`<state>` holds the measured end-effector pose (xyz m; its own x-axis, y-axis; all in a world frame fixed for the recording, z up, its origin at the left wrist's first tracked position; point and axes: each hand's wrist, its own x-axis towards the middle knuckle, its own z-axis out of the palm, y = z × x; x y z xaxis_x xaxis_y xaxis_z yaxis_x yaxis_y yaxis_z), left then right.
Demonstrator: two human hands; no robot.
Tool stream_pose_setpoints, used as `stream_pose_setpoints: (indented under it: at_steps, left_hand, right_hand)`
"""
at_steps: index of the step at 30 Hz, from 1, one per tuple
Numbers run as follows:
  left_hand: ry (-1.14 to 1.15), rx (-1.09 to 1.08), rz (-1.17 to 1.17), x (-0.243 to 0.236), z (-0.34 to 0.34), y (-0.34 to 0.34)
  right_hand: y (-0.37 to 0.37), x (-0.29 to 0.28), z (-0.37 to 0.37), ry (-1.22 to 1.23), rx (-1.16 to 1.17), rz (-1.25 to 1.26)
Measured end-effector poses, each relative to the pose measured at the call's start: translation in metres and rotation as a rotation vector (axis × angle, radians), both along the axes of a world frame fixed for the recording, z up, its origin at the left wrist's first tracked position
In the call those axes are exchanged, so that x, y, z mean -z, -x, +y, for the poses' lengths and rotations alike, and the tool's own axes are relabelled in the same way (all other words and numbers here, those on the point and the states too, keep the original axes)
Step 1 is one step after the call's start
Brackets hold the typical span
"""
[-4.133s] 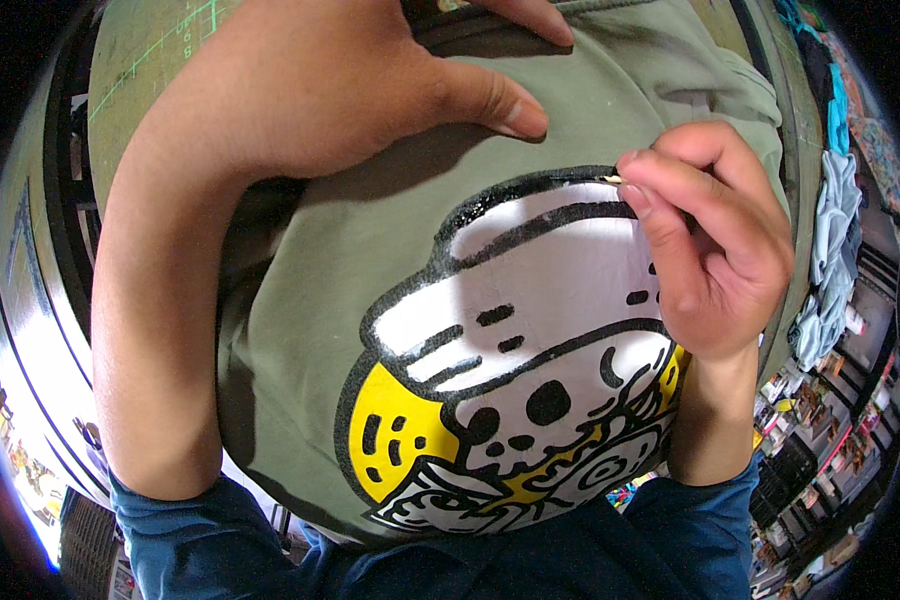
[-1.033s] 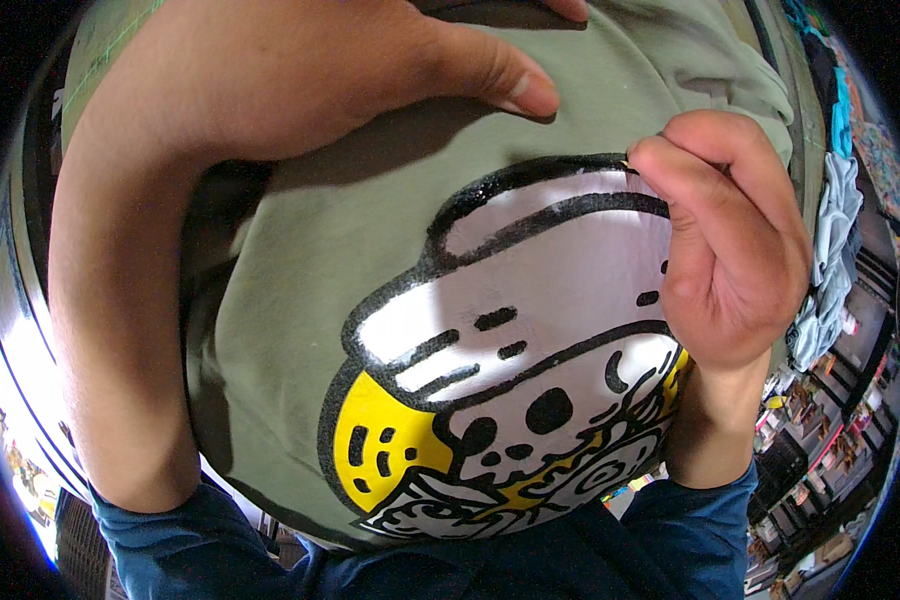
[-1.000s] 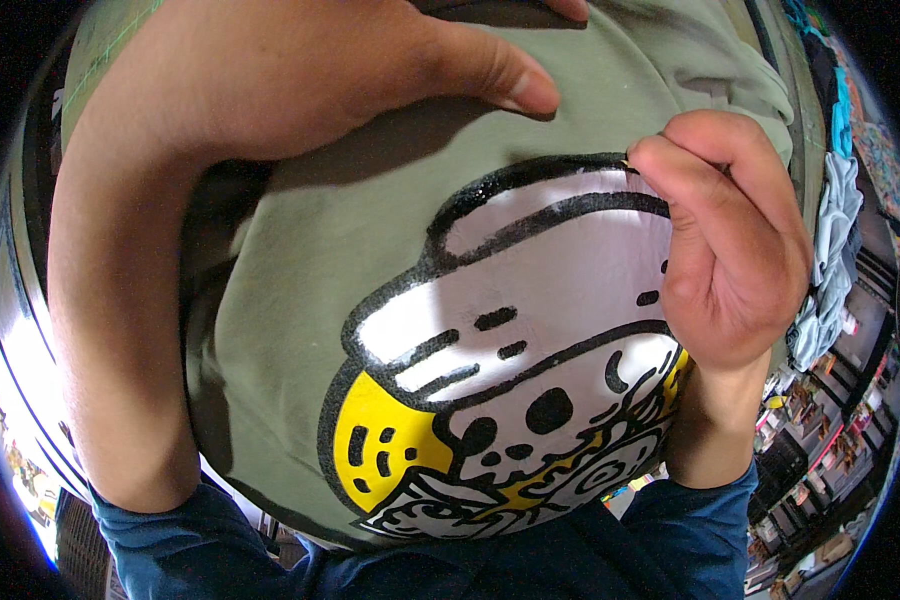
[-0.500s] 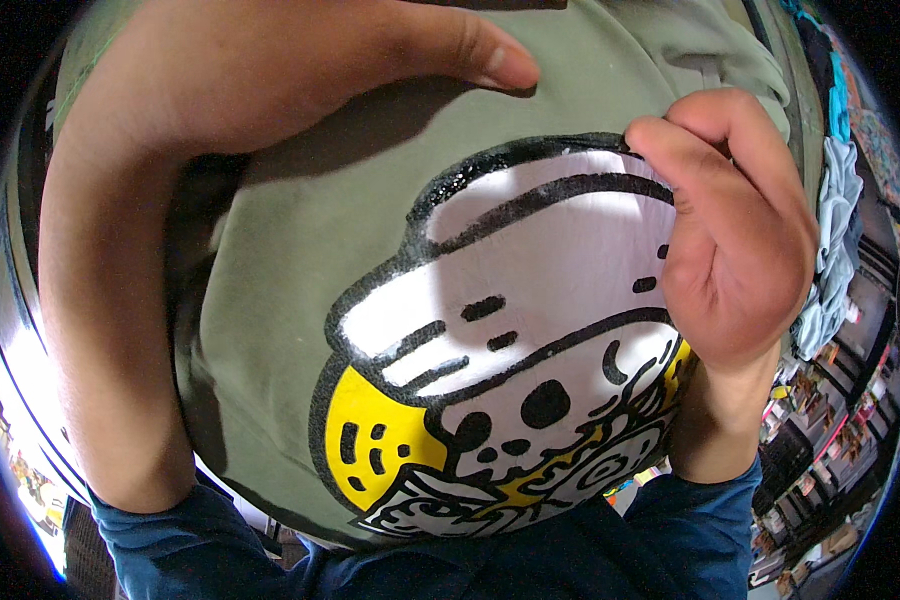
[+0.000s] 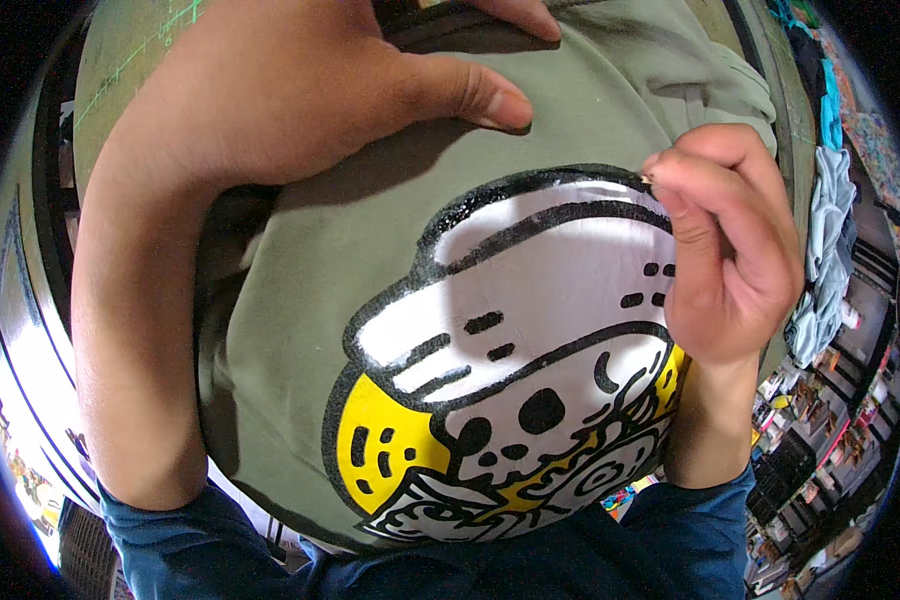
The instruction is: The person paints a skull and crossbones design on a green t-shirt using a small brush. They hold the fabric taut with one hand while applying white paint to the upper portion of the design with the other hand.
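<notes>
An olive-green cloth (image 5: 290,310), which looks like a garment, lies spread before me with a large cartoon print (image 5: 560,270) in white, black and yellow. The print shows a white cap shape over a skull-like face. Along the cap's top, part of the thick black outline glistens. My left hand (image 5: 310,95) rests on the cloth above the print, thumb stretched out and fingers apart. At the print's upper right, my right hand (image 5: 735,245) is closed in a pinch against the black outline. A tiny pale tip shows at its fingertips; the rest of that thing is hidden.
Under the cloth at the far left is a green surface with light grid lines (image 5: 135,70). Folded pale-blue cloth (image 5: 828,240) sits beyond the right edge. Lower right, racks and many small items (image 5: 810,470) appear. A bright glossy surface (image 5: 20,330) lies at left.
Cloth and hands sit slightly lower in the picture. My right fingertips have shifted a little right along the black outline, and a tiny tip now shows there. Another left finger has come into sight.
</notes>
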<state>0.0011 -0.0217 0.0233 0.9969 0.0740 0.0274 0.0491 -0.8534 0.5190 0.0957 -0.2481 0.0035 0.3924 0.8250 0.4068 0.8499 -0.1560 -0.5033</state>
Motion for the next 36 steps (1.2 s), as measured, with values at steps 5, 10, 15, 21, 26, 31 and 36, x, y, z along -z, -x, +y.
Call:
stream_pose_setpoints:
  at_steps: [5, 10, 15, 21, 26, 31, 36]
  left_hand:
    - [-0.027, 0.192, -0.302, 0.025, 0.017, -0.008]
    - [-0.032, 0.208, -0.326, 0.027, 0.017, -0.007]
    - [-0.007, 0.062, -0.106, 0.013, 0.008, -0.002]
    - [-0.121, 0.176, -0.286, 0.028, 0.013, -0.004]
    - [-0.196, 0.135, -0.217, 0.023, 0.007, 0.002]
    - [-0.09, 0.108, -0.14, 0.017, 0.011, -0.005]
    - [-0.215, 0.093, -0.174, 0.018, 0.002, 0.004]
  right_hand:
    - [0.003, 0.002, 0.004, 0.018, 0.016, -0.013]
    - [0.003, 0.003, 0.005, 0.028, 0.011, 0.011]
    - [0.002, 0.002, 0.005, 0.032, 0.01, -0.013]
    - [0.003, 0.001, 0.005, 0.052, 0.015, 0.001]
    - [0.002, 0.002, 0.006, 0.044, 0.01, -0.009]
    - [0.002, 0.003, 0.006, 0.029, 0.0, 0.036]
    - [0.002, 0.002, 0.007, 0.045, -0.012, 0.012]
